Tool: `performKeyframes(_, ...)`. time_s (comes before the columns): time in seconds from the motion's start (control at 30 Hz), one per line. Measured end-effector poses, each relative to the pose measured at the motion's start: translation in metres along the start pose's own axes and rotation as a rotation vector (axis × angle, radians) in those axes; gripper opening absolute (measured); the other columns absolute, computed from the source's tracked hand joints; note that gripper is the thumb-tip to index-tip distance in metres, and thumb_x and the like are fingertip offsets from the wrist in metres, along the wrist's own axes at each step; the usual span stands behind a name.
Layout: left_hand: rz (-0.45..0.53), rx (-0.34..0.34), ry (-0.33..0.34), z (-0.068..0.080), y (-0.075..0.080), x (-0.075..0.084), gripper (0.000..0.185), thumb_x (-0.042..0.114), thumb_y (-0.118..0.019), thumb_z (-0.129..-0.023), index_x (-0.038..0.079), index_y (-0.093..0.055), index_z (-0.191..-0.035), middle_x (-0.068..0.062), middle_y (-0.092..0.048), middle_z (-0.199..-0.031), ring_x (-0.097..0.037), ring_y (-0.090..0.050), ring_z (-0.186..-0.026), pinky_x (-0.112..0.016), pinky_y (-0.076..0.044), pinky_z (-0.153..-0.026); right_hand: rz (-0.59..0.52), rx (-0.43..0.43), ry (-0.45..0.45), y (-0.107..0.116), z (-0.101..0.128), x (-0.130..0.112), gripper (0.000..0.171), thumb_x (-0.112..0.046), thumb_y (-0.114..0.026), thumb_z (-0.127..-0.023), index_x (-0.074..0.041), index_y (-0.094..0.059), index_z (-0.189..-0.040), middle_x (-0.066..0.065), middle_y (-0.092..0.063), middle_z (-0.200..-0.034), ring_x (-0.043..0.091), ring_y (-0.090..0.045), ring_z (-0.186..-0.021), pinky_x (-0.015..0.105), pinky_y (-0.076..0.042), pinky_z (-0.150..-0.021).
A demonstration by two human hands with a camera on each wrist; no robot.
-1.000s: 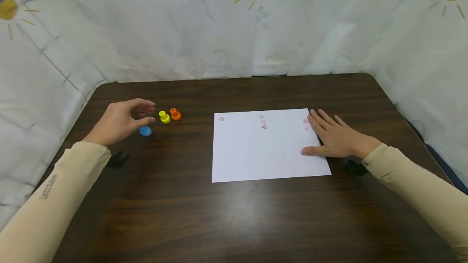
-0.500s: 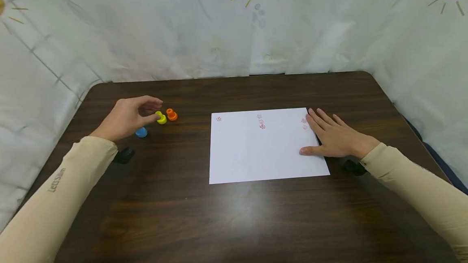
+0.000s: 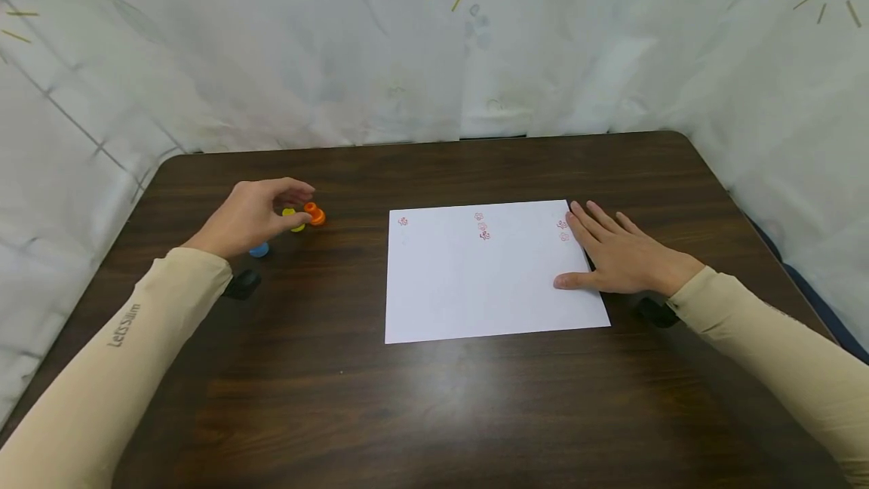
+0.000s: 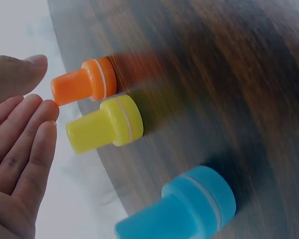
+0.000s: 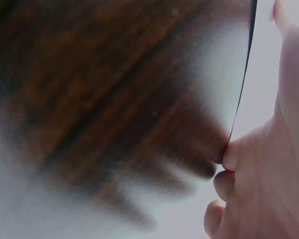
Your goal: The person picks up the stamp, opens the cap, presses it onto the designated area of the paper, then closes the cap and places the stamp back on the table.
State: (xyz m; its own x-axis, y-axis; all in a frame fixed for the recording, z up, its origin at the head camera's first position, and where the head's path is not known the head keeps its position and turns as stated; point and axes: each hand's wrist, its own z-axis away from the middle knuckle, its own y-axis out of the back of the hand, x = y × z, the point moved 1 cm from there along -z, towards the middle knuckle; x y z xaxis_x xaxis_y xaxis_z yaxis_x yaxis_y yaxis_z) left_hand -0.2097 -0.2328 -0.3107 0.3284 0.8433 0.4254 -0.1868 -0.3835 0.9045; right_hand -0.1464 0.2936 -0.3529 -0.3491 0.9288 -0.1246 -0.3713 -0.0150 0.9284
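My left hand (image 3: 253,216) hovers at the orange stamp (image 3: 315,214), thumb and fingers apart. In the left wrist view, the fingertips reach the level of the orange stamp's handle (image 4: 71,85) without closing on it. Beside it stands the yellow stamp (image 4: 109,123), partly hidden by the thumb in the head view. Nearer the wrist is the blue stamp (image 4: 182,209). All three stand upright. My right hand (image 3: 614,255) lies flat with spread fingers on the right edge of a white sheet of paper (image 3: 475,285), which bears several small red flower prints (image 3: 483,226).
The dark wood table (image 3: 421,413) extends in front of both arms. A pale patterned curtain (image 3: 305,59) hangs behind the table and along its sides. A dark wrist device (image 3: 242,284) sits under the left cuff, another (image 3: 657,313) under the right.
My left hand has moved right, past the blue and yellow stamps to the orange one. My right hand stays on the paper. The head view has shifted slightly.
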Motion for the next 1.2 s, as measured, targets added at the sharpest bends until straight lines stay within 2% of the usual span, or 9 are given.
performKeyframes(0.37,0.020,0.012,-0.029,-0.002,-0.007,0.006,0.043,0.018,-0.074,-0.097,0.006,-0.063,-0.137,-0.018,-0.071,-0.131,-0.036,-0.068,-0.119,-0.057,-0.054,-0.103,0.000,0.014,0.007,0.000,0.000,0.000,0.119,-0.080,-0.056,-0.088,-0.002,-0.011,-0.165,0.020,-0.003,-0.175,0.045,-0.003,-0.162,0.074,-0.007,-0.126)
performKeyframes(0.53,0.031,0.023,-0.007,-0.003,-0.008,0.008,0.044,0.019,-0.073,-0.098,0.006,-0.062,-0.139,-0.020,-0.069,-0.133,-0.037,-0.067,-0.122,-0.058,-0.053,-0.105,0.000,0.017,0.005,0.000,0.000,0.001,0.118,-0.080,-0.056,-0.088,-0.002,-0.012,-0.165,0.020,-0.003,-0.175,0.045,-0.004,-0.162,0.074,-0.007,-0.126)
performKeyframes(0.67,0.025,0.009,0.009,-0.005,-0.011,0.009,0.045,0.016,-0.072,-0.098,0.004,-0.061,-0.139,-0.020,-0.069,-0.133,-0.037,-0.067,-0.118,-0.057,-0.055,-0.102,-0.001,0.019,0.005,-0.001,0.000,0.000,0.119,-0.081,-0.056,-0.088,-0.002,-0.012,-0.165,0.020,-0.004,-0.175,0.046,-0.004,-0.162,0.075,-0.007,-0.126)
performKeyframes(1.03,0.015,0.003,-0.026,-0.006,-0.021,0.010,0.043,0.012,-0.075,-0.095,0.005,-0.064,-0.136,-0.018,-0.072,-0.128,-0.034,-0.071,-0.111,-0.055,-0.057,-0.099,0.011,0.017,0.004,0.000,0.000,-0.002,0.119,-0.082,-0.054,-0.088,-0.002,-0.012,-0.165,0.020,-0.003,-0.175,0.046,-0.004,-0.162,0.074,-0.008,-0.126)
performKeyframes(1.2,0.038,0.000,-0.011,-0.005,-0.026,0.012,0.039,0.011,-0.073,-0.096,0.005,-0.065,-0.134,-0.018,-0.072,-0.126,-0.033,-0.071,-0.110,-0.054,-0.058,-0.098,0.003,0.015,0.004,0.000,0.000,-0.002,0.119,-0.081,-0.055,-0.088,-0.002,-0.012,-0.165,0.020,-0.002,-0.175,0.046,-0.004,-0.162,0.074,-0.007,-0.126)
